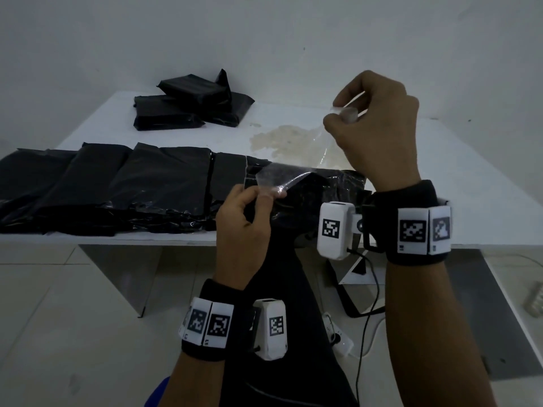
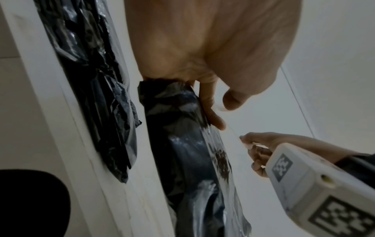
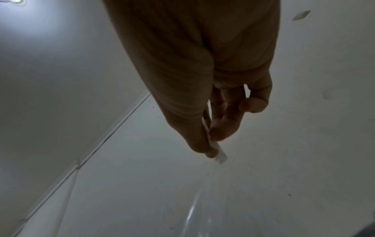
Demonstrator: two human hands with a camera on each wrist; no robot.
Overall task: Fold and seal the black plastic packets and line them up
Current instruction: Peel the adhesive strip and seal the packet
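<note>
A clear plastic strip (image 1: pixel 282 177) is stretched between my two hands above a crumpled black packet (image 1: pixel 332 183) that lies at the table's front edge. My left hand (image 1: pixel 264 195) pinches the strip's lower end just over the packet. My right hand (image 1: pixel 343 113) is raised higher and to the right, pinching the upper end between thumb and fingers. In the left wrist view my left hand's fingers (image 2: pixel 213 112) lie along the packet (image 2: pixel 182 152), and my right hand (image 2: pixel 255 149) is close by. The right wrist view shows my right hand (image 3: pixel 213 144) pinching the strip (image 3: pixel 222 158).
Several black packets (image 1: pixel 117 183) lie in a row along the front of the white table (image 1: pixel 440 160), left of my hands. A small stack of packets (image 1: pixel 188 107) sits at the back. A yellowish stain (image 1: pixel 282 139) marks the tabletop. A power strip (image 1: pixel 338 336) and cables lie on the floor.
</note>
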